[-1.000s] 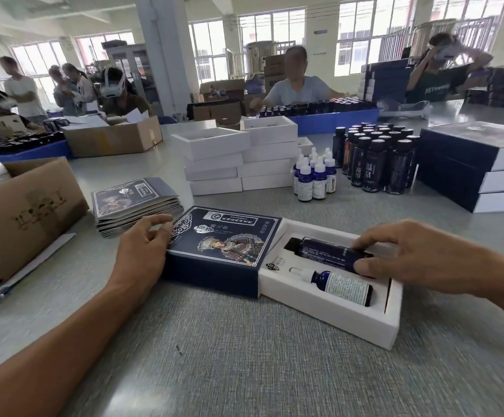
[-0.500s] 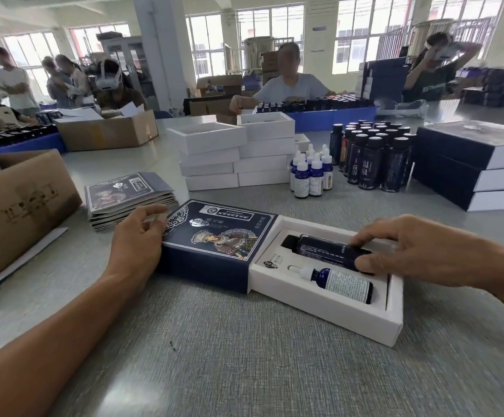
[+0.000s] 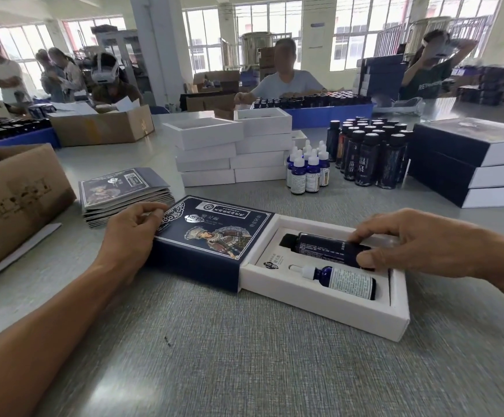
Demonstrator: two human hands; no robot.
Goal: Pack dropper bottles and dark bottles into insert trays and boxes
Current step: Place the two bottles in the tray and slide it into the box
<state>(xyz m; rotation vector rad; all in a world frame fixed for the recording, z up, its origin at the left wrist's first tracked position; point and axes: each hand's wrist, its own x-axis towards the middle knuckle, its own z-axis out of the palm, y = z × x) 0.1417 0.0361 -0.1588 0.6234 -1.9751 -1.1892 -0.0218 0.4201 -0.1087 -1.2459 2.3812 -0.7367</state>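
The right hand [image 3: 419, 242] is pinching the dark bottle [image 3: 323, 249] lying in the white insert tray [image 3: 329, 308] beside a dropper bottle [image 3: 344, 281]. The left hand [image 3: 130, 233], fingers curled, is holding the blue sleeve box [image 3: 211, 236]. Behind on the surface [image 3: 244, 371] are standing empty white trays [image 3: 232, 152], spare dropper bottles [image 3: 306, 170], dark bottles [image 3: 371, 152] and stacked boxes [image 3: 470, 164].

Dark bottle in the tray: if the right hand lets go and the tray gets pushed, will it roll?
Probably not: the dark bottle lies in a recess of the white insert tray. On the table it would likely roll, being round. Its glossy surface looks slippery under the right hand.
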